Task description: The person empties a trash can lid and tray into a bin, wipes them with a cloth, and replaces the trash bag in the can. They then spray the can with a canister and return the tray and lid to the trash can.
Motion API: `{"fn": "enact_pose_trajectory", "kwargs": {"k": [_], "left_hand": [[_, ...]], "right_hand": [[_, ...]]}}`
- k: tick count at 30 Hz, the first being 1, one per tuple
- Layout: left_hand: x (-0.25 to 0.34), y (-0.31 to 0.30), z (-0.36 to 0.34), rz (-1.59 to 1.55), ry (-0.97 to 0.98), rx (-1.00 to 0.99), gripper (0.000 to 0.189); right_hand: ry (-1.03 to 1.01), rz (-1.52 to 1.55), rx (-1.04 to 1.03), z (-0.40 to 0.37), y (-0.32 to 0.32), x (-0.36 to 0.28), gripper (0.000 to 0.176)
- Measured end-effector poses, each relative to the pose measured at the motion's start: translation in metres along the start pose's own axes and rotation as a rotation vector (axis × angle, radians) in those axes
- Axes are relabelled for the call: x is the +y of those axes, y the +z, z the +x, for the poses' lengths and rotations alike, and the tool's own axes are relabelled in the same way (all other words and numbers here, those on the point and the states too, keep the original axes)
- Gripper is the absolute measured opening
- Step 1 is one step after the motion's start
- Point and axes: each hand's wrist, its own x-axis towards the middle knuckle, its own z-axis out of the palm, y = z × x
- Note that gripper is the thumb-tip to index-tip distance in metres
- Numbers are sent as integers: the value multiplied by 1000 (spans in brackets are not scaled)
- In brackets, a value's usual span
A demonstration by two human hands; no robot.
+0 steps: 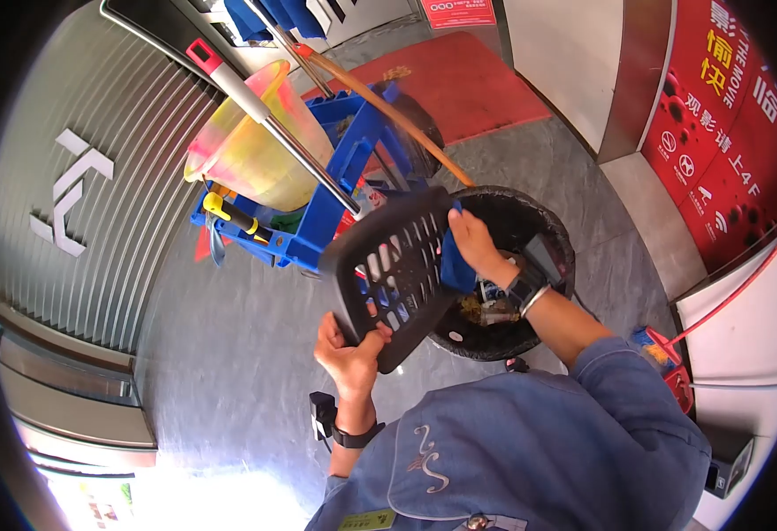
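Note:
My left hand (351, 358) grips the near left corner of a black slotted plastic basket (346, 270), its thumb over the rim. The basket is tilted, and light shows through its slots. My right hand (478, 243) holds a blue cloth (457, 261) against the basket's right side; the fingers are partly hidden behind the cloth. Beneath and to the right stands a round trash bin (565, 257) with a black liner and mixed litter inside. The basket overlaps the bin's left edge in view.
A blue cleaning cart (353, 146) carries a yellow-pink bucket (256, 133), a white-handled pole (238, 93) and a yellow-black tool (229, 214). A wooden pole (397, 119) leans toward the bin. A red mat (486, 88) lies behind. A broom (658, 345) and red dustpan (678, 389) stand right.

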Motion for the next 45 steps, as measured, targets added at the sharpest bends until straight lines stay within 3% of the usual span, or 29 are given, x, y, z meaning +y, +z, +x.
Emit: {"fn": "enact_pose_trajectory", "kwargs": {"k": [3, 6, 9, 12, 14, 17, 18, 20, 23, 27, 32, 34, 36, 40, 43, 45], "left_hand": [[8, 1, 7, -36, 63, 29, 23], [7, 0, 6, -33, 106, 29, 23], [-2, 8, 4, -95, 195, 68, 25], [-25, 19, 2, -254, 242, 124, 36], [-31, 21, 4, -296, 303, 70, 39], [-14, 3, 15, -355, 82, 21, 42], [-1, -5, 22, -434, -101, 11, 46], [15, -10, 32, -438, -235, -140, 49], [-20, -20, 37, -389, -361, -228, 54], [-33, -13, 30, -614, -384, -220, 64], [-51, -2, 28, -740, -375, -131, 60], [-56, 3, 32, -792, -354, -83, 59], [-58, 5, 35, -765, -330, -79, 59], [-63, 12, 36, -674, -279, -46, 64], [-60, 34, 36, -676, -198, -8, 64], [-56, 49, 33, -643, -221, 42, 66]], "right_hand": [[69, 114, -2, -25, 11, -2, 38], [361, 328, -2, -36, 16, -2, 33], [619, 983, 20, -42, 26, -17, 29], [585, 1170, 50, -32, 30, -37, 32], [516, 1051, 92, -22, 22, -57, 30], [387, 818, 117, -5, 0, -69, 31], [347, 811, 96, 0, -4, -69, 31], [270, 797, 50, 7, -9, -72, 31], [188, 657, 62, 14, -12, -78, 30], [117, 382, 128, 18, -13, -61, 30], [68, -96, 156, -22, -2, -45, 35], [79, 7, 109, -47, 10, -19, 28], [96, -168, 148, -65, 15, -20, 25], [672, 520, 128, -74, 17, -42, 23], [664, 971, 182, -73, 26, -65, 20], [708, 942, 122, -72, 31, -81, 20]]}}
